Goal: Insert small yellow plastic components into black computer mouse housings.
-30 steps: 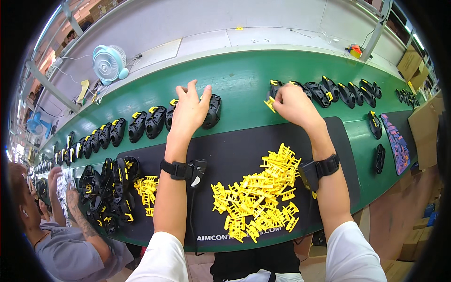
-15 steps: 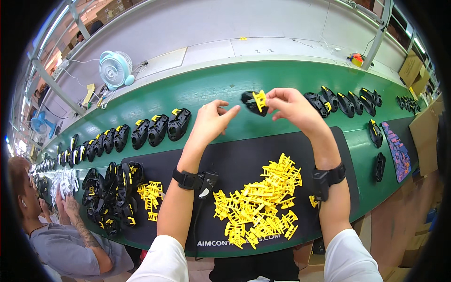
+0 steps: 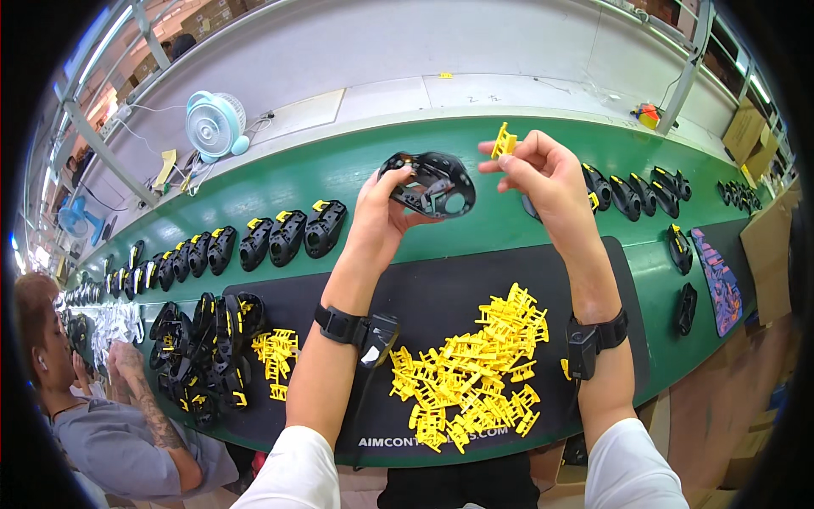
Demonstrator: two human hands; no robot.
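left grip (image 3: 380,216) pinches black shell (image 3: 449,176) above worktop (image 3: 297,180), far middle; right grip (image 3: 547,174) pinches yellow clip (image 3: 504,142), just right of shell, apart. step looks like pairing both. next move likely needs steady shell, clip lined up.

Behind the green table (image 3: 297,182) run a white ledge (image 3: 386,100) and a pale wall (image 3: 475,42).
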